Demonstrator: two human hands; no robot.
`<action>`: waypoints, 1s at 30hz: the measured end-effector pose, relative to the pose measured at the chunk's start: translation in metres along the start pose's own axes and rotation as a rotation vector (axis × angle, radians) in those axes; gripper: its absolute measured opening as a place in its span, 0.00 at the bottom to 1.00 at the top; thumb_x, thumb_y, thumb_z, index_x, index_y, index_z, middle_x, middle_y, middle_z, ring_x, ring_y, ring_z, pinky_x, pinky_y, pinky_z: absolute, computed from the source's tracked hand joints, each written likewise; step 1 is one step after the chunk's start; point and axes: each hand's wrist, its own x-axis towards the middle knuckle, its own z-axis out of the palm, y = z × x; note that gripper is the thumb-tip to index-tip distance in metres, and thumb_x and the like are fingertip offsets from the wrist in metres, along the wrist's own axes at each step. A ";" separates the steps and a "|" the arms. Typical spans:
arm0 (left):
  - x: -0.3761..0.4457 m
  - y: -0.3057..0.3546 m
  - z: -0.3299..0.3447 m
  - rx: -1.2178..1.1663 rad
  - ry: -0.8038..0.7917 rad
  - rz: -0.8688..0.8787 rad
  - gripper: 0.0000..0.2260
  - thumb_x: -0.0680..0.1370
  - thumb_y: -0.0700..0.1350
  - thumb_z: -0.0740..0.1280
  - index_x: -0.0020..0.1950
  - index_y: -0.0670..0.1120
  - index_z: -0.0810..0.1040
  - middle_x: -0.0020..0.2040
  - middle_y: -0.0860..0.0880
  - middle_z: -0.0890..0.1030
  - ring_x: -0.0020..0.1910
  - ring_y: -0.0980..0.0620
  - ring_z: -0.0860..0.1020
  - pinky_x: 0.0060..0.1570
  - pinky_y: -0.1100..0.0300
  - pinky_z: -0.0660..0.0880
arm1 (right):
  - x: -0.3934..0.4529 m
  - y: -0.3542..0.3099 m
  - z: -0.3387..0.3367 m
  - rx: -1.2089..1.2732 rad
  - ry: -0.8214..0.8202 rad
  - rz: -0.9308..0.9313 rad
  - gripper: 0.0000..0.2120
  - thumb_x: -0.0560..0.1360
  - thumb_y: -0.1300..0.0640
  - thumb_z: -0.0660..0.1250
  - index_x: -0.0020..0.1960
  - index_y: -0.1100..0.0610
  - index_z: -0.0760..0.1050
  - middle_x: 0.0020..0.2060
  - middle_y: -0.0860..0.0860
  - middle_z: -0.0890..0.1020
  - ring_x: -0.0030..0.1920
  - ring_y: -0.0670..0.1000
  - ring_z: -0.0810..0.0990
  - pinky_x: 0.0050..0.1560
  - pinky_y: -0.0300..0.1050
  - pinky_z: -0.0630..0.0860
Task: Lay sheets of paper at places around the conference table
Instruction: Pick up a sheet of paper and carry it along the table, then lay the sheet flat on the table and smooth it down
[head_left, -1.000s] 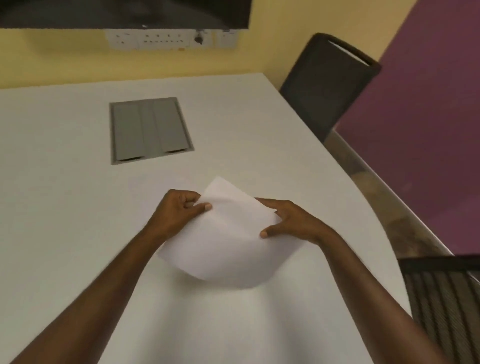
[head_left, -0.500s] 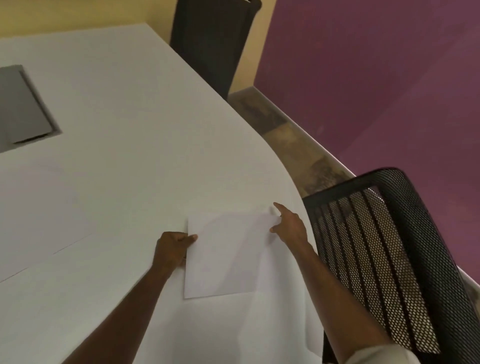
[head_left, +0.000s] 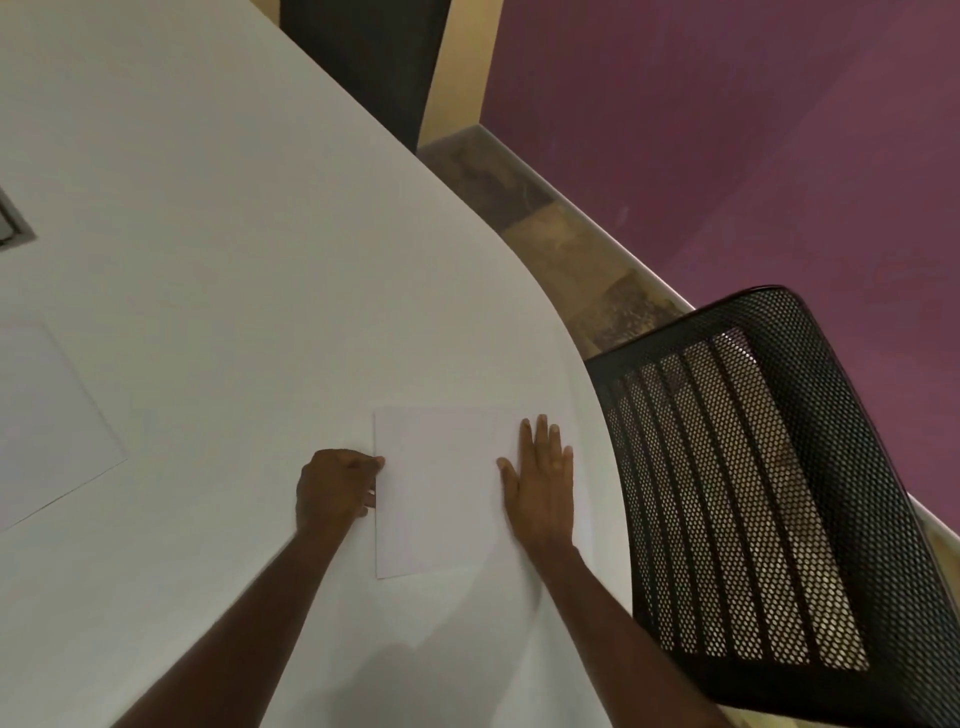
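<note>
We have the sheet (head_left: 441, 488) flat on the surface (head_left: 234, 260) beside the chair (head_left: 753, 493). Right hand (head_left: 543, 483) splayed flat on it; left hand (head_left: 332, 488) curled, fingers (head_left: 375, 462) apparently pinching its edge. Risk: lifting unevenly drags the sheet askew

Dim, warm light with soft shadows on the table (head_left: 218, 218) under the forearms, edges bowed by wide-angle distortion.

Mesh chair (head_left: 753, 493) crowds the table (head_left: 234, 260) edge; tabletop leftward open.
</note>
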 end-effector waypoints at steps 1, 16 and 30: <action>-0.001 0.000 -0.004 -0.026 -0.005 -0.008 0.09 0.76 0.45 0.74 0.37 0.44 0.85 0.29 0.47 0.84 0.27 0.48 0.82 0.35 0.53 0.81 | 0.001 0.000 -0.001 0.002 0.004 0.006 0.31 0.84 0.41 0.46 0.82 0.53 0.48 0.82 0.53 0.47 0.82 0.53 0.43 0.80 0.56 0.44; 0.004 -0.067 -0.209 0.293 0.468 0.269 0.07 0.77 0.52 0.67 0.48 0.53 0.85 0.40 0.51 0.87 0.42 0.46 0.85 0.46 0.53 0.78 | 0.030 -0.134 -0.030 0.273 0.103 -0.294 0.30 0.84 0.42 0.52 0.81 0.54 0.56 0.82 0.51 0.52 0.81 0.48 0.46 0.81 0.53 0.45; 0.131 -0.155 -0.359 0.897 0.547 0.097 0.47 0.73 0.77 0.42 0.84 0.50 0.45 0.84 0.44 0.44 0.83 0.40 0.45 0.73 0.24 0.45 | 0.116 -0.507 0.101 0.198 -0.126 -0.997 0.29 0.81 0.39 0.51 0.75 0.54 0.69 0.76 0.56 0.68 0.76 0.56 0.66 0.76 0.55 0.61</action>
